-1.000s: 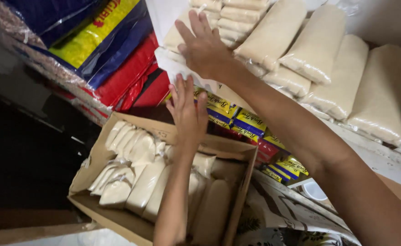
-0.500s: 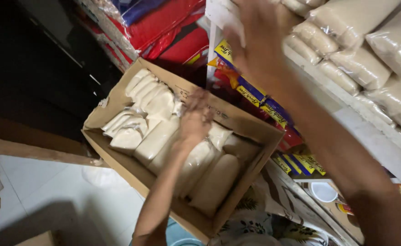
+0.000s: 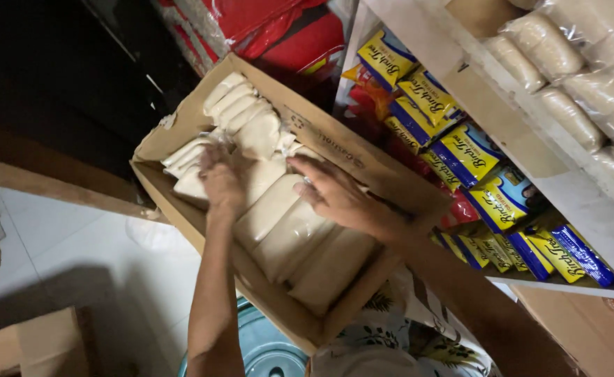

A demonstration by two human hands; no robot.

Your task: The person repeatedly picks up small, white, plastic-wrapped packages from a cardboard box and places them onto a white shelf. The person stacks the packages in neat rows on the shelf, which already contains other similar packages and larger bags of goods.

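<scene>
Both hands are seen inside an open brown cardboard box [image 3: 181, 132] in the head view. The left hand [image 3: 222, 178] is laid palm down, fingers loosely spread, on the clear plastic bags of pale grain [image 3: 289, 234] packed in rows within the box. The right hand [image 3: 335, 194] is also rested on these bags, just beside the left, its fingers stretched out and slightly parted; nothing is pinched by either hand. The box is held tilted over a round teal plastic tub [image 3: 268, 352] and a white tiled floor [image 3: 77, 258]. To the right, a white shelf [image 3: 565, 185] is stocked with yellow and blue foil pouches [image 3: 471, 150], and more clear bags of grain [image 3: 565, 77] are stacked on the level above. Red plastic sacks [image 3: 286, 28] are piled behind the box.
</scene>
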